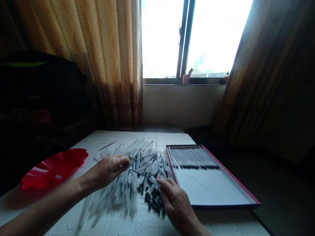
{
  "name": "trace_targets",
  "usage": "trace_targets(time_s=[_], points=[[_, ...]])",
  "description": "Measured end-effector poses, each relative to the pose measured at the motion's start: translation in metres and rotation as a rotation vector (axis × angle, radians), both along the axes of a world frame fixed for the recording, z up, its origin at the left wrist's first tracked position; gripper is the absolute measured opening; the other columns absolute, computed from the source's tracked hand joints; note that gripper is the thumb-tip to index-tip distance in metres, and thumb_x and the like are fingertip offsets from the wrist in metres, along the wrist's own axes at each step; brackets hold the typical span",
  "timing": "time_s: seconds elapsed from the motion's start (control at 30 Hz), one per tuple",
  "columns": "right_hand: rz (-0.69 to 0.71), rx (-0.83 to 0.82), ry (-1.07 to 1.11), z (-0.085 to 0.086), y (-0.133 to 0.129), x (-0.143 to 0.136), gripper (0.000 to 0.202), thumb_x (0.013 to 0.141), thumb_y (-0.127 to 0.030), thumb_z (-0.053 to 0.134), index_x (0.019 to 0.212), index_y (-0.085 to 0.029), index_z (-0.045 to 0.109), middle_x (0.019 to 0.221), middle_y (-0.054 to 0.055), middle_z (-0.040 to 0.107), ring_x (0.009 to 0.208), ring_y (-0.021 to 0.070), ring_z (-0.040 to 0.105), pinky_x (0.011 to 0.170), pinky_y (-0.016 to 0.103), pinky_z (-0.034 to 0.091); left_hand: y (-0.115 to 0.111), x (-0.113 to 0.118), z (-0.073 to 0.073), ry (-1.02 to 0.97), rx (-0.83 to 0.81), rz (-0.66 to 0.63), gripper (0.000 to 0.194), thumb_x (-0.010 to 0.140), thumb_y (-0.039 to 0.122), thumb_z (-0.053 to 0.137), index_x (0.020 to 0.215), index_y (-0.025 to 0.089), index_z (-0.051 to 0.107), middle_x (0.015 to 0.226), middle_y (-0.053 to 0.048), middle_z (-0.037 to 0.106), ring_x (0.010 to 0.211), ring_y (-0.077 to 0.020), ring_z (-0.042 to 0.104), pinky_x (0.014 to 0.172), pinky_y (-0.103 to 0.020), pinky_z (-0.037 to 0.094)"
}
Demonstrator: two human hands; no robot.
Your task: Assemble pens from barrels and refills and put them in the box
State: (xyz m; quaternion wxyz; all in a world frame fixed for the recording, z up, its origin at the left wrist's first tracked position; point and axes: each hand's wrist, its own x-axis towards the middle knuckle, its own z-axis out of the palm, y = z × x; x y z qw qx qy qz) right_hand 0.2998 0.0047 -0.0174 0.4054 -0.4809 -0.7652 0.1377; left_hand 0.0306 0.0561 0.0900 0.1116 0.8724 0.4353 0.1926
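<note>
My left hand (108, 170) is closed, its thumb and fingers pinched round one end of a thin dark pen refill (139, 173). The refill slopes down to the right, towards a short clear plastic piece (154, 180) pinched in my right hand (176, 198). Whether the refill sits inside that piece or only meets it, I cannot tell. Under both hands spreads a loose heap of clear pen barrels (123, 190), some with dark refills among them. Small black pen parts (155, 201) lie in a pile just left of my right hand.
At right lies a shallow pink-edged tray (197, 193) with a row of pens (190, 157) along its far side. A red wavy-rimmed bowl (55, 168) is at left on the white table (118, 134). A cup (186, 79) with sticks stands on the windowsill.
</note>
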Motion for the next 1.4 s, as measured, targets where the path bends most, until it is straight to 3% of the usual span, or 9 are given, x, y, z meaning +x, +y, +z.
trace_targets(time_s=[0.13,0.33,0.47,0.57,0.77,0.93,1.1,1.27,1.4], points=[[0.085,-0.064,0.082,0.005,-0.006,-0.005,0.034,0.096,-0.02,0.044,0.116,-0.022,0.072,0.094,0.008,0.07,0.082,0.0216,0.07,0.072,0.029,0.053,-0.003,0.013,0.001,-0.094,-0.11,-0.073,0.013,0.088,0.028,0.056,0.086,0.021,0.067,0.076,0.001,0.066,0.067,-0.0138,0.06,0.063,-0.023,0.046],[0.18,-0.181,0.249,0.015,-0.011,-0.01,0.031,0.095,-0.03,0.048,0.11,-0.018,0.072,0.1,0.011,0.072,0.094,0.0247,0.069,0.083,0.033,0.052,-0.012,0.045,-0.018,-0.177,-0.237,-0.162,0.012,0.088,0.029,0.063,0.085,0.02,0.07,0.077,0.0,0.071,0.069,-0.0131,0.063,0.064,-0.022,0.05],[0.172,-0.304,0.417,0.018,-0.009,-0.008,0.034,0.093,-0.042,0.052,0.101,-0.014,0.071,0.091,0.01,0.072,0.086,0.0239,0.067,0.077,0.032,0.051,-0.011,0.054,-0.025,-0.177,-0.228,-0.127,0.017,0.087,0.027,0.067,0.104,0.021,0.068,0.084,0.0,0.073,0.072,-0.0134,0.066,0.063,-0.02,0.051],[0.19,-0.376,0.541,0.019,-0.006,-0.007,0.042,0.09,-0.053,0.055,0.095,-0.014,0.072,0.08,0.006,0.068,0.072,0.0198,0.06,0.064,0.028,0.047,-0.01,0.052,-0.028,-0.114,-0.182,-0.069,0.021,0.089,0.023,0.066,0.11,0.022,0.067,0.088,0.0,0.073,0.073,-0.0139,0.067,0.066,-0.021,0.051],[0.21,-0.408,0.609,0.022,-0.006,-0.008,0.053,0.087,-0.065,0.059,0.093,-0.014,0.074,0.071,0.001,0.058,0.064,0.0151,0.048,0.055,0.024,0.04,-0.015,0.059,-0.045,0.187,-0.029,0.036,0.01,0.09,0.019,0.065,0.089,0.023,0.075,0.096,-0.006,0.072,0.095,-0.0262,0.066,0.086,-0.038,0.048],[0.209,-0.398,0.591,0.019,-0.006,-0.007,0.055,0.087,-0.066,0.059,0.092,-0.014,0.075,0.07,0.001,0.057,0.063,0.0145,0.047,0.054,0.023,0.04,-0.016,0.081,-0.059,0.37,0.028,0.079,0.009,0.088,0.021,0.068,0.081,0.02,0.074,0.097,-0.011,0.071,0.102,-0.0322,0.063,0.093,-0.045,0.044],[0.198,-0.38,0.56,0.017,-0.005,-0.006,0.051,0.089,-0.061,0.058,0.094,-0.014,0.076,0.073,0.003,0.061,0.068,0.0171,0.053,0.06,0.025,0.045,-0.014,0.09,-0.065,0.4,0.02,0.1,0.01,0.087,0.018,0.066,0.085,0.019,0.076,0.099,-0.013,0.072,0.103,-0.0345,0.064,0.092,-0.047,0.046],[0.215,-0.357,0.536,0.015,-0.006,-0.007,0.044,0.091,-0.055,0.057,0.095,-0.014,0.075,0.08,0.006,0.068,0.079,0.0216,0.062,0.071,0.03,0.049,-0.016,0.084,-0.064,0.263,0.001,0.111,0.009,0.084,0.016,0.066,0.087,0.02,0.074,0.101,-0.011,0.072,0.103,-0.0338,0.064,0.091,-0.046,0.047],[0.204,-0.357,0.502,0.007,-0.006,-0.009,0.037,0.094,-0.048,0.055,0.105,-0.015,0.068,0.075,0.003,0.066,0.065,0.0166,0.057,0.059,0.026,0.045,-0.026,0.064,-0.06,0.022,-0.041,0.128,0.013,0.086,0.018,0.06,0.095,0.023,0.069,0.095,-0.003,0.074,0.09,-0.0228,0.068,0.084,-0.032,0.05]])
